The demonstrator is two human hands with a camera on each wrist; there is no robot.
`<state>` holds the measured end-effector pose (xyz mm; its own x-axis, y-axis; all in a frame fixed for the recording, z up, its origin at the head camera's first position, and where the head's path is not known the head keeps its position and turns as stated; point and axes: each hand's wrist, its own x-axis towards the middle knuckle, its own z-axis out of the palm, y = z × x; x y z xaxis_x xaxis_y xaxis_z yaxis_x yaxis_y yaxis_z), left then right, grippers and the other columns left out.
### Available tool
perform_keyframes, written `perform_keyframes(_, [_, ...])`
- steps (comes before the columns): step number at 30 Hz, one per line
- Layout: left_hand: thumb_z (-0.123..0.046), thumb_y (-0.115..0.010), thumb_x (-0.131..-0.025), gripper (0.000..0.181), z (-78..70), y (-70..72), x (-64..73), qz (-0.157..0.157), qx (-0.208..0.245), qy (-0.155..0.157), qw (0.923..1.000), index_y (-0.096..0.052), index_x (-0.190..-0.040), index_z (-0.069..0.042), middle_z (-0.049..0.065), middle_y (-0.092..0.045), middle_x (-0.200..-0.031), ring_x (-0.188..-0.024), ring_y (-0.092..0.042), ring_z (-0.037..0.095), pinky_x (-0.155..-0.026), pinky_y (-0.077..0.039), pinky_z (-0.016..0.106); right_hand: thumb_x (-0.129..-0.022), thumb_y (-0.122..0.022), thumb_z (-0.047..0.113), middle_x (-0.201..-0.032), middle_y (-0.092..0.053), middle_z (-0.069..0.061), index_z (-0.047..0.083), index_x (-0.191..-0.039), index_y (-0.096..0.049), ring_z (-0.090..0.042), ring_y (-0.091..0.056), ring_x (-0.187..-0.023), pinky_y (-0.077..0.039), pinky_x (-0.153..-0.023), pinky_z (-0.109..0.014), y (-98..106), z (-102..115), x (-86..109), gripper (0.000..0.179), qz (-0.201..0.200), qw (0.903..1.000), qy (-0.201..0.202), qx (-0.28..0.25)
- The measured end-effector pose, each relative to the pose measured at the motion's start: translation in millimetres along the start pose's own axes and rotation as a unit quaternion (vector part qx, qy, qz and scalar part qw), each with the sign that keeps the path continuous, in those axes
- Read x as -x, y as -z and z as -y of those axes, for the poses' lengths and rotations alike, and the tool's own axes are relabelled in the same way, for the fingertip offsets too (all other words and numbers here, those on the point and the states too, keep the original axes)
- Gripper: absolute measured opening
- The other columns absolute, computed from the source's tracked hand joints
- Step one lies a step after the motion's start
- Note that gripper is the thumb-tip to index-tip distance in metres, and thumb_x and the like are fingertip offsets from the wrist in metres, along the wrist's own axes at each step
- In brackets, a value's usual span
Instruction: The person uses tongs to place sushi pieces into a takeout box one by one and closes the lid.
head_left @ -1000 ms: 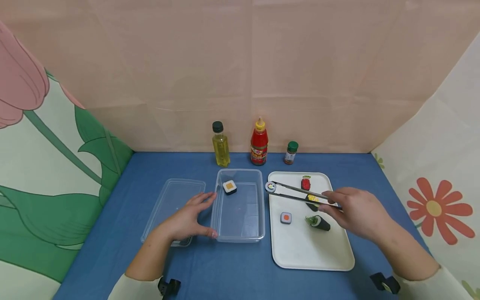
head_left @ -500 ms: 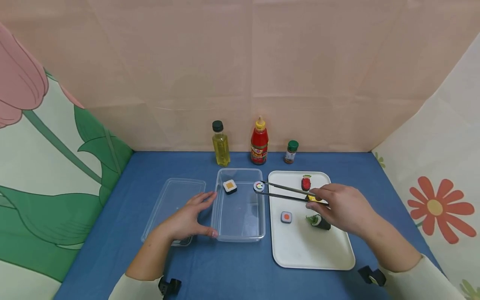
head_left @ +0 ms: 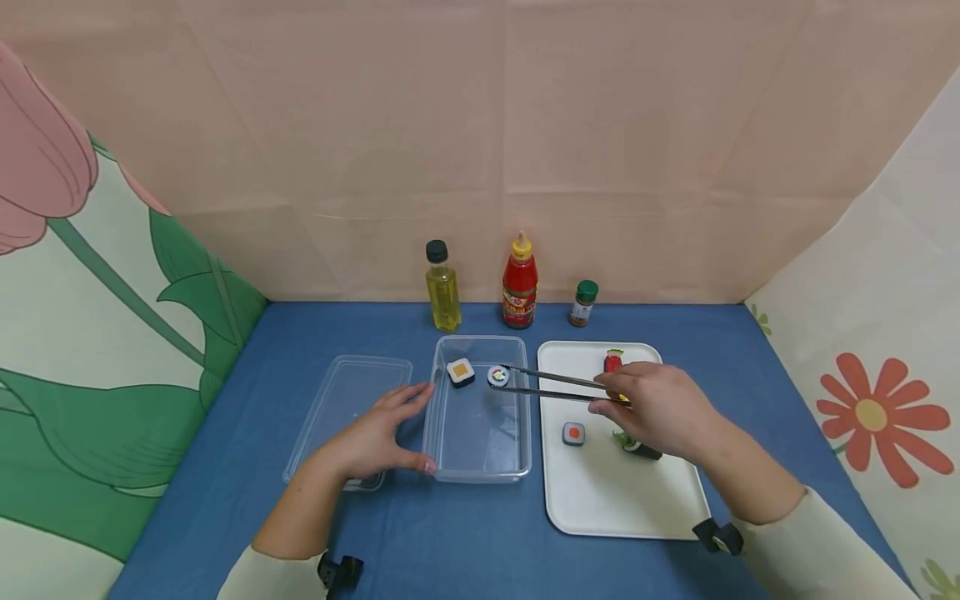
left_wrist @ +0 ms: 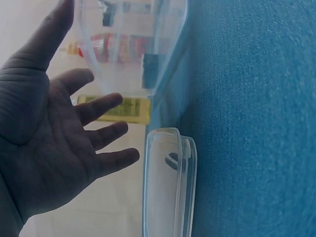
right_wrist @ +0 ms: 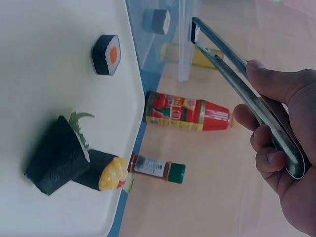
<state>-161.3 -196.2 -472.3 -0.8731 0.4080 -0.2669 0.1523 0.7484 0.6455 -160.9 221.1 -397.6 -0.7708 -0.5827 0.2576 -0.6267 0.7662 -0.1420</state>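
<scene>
My right hand [head_left: 655, 406] grips a pair of metal tongs [right_wrist: 247, 94], fingers curled round the arms. Between the tong tips a round sushi roll [head_left: 498, 377] with a white rim is pinched, over the right part of the clear plastic container [head_left: 480, 478]. Inside that container, at the back left, sits a square sushi piece [head_left: 461, 372] with a yellow centre. My left hand [head_left: 382, 437] is spread at the container's left side, thumb and fingertips at its edge; in the left wrist view the fingers are straight and hold nothing.
A white tray [head_left: 600, 508] on the right bears a small roll with an orange centre [head_left: 573, 433], a hand roll [right_wrist: 59, 155] and other sushi. The clear lid [head_left: 352, 392] lies left. Behind stand an oil bottle [head_left: 443, 292], a red sauce bottle [head_left: 520, 287] and a green-capped jar [head_left: 583, 303].
My right hand has moved left, carrying the round sushi roll in the tongs from the tray's left edge to over the container. The left hand has stayed in place.
</scene>
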Motion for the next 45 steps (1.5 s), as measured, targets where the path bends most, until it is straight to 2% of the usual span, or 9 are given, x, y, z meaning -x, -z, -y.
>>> perform_keyframes(7, [-0.052,-0.094,-0.071,0.119,-0.9,0.7,-0.6,0.0,-0.001,0.003,1.0,-0.028,-0.166,-0.023,0.007,-0.021,-0.172,-0.157,-0.009,0.044,-0.114,-0.026,0.072,-0.086,-0.087,0.035,-0.085,-0.074,0.004,0.012,-0.108,-0.081,-0.007,-0.063,-0.07,-0.051,-0.061,-0.025,-7,6,-8.5,0.033,0.015,0.9999,0.002,-0.003])
perform_keyframes(19, [-0.05,-0.094,-0.071,0.119,-1.3,0.5,-1.0,0.004,0.003,0.004,1.0,-0.028,-0.166,-0.023,0.006,-0.02,-0.172,-0.157,-0.008,0.044,-0.113,-0.027,0.073,-0.088,-0.085,0.034,-0.091,-0.076,0.001,0.009,-0.111,-0.08,-0.013,-0.068,-0.078,-0.055,-0.068,-0.032,-21,16,-23.4,0.035,0.04,0.999,0.009,-0.015])
perform_keyframes(28, [-0.052,-0.093,-0.072,0.119,-1.6,1.6,0.1,0.004,-0.002,0.001,1.0,-0.028,-0.166,-0.023,0.007,-0.02,-0.172,-0.157,-0.008,0.044,-0.113,-0.026,0.073,-0.086,-0.087,0.033,-0.082,-0.07,0.007,0.011,-0.106,-0.08,-0.006,-0.059,-0.069,-0.05,-0.062,-0.023,-35,22,-34.7,0.031,0.04,0.9983,0.03,-0.028])
perform_keyframes(37, [-0.051,-0.093,-0.072,0.118,-0.6,1.6,-1.1,0.008,0.001,0.0,1.0,-0.027,-0.166,-0.023,0.006,-0.02,-0.172,-0.157,-0.007,0.044,-0.114,-0.026,0.072,-0.088,-0.085,0.035,-0.082,-0.07,0.007,0.013,-0.107,-0.081,-0.006,-0.06,-0.07,-0.049,-0.062,-0.022,-41,29,-45.5,0.029,0.078,0.9963,0.02,-0.032])
perform_keyframes(45, [-0.05,-0.094,-0.072,0.118,-2.2,3.0,-0.2,0.009,0.004,-0.004,0.9999,-0.028,-0.166,-0.023,0.008,-0.02,-0.172,-0.157,-0.007,0.045,-0.114,-0.025,0.073,-0.089,-0.084,0.035,-0.087,-0.073,0.004,0.012,-0.111,-0.081,-0.01,-0.064,-0.075,-0.055,-0.069,-0.028,-45,35,-54.5,0.032,0.103,0.9943,0.013,-0.025])
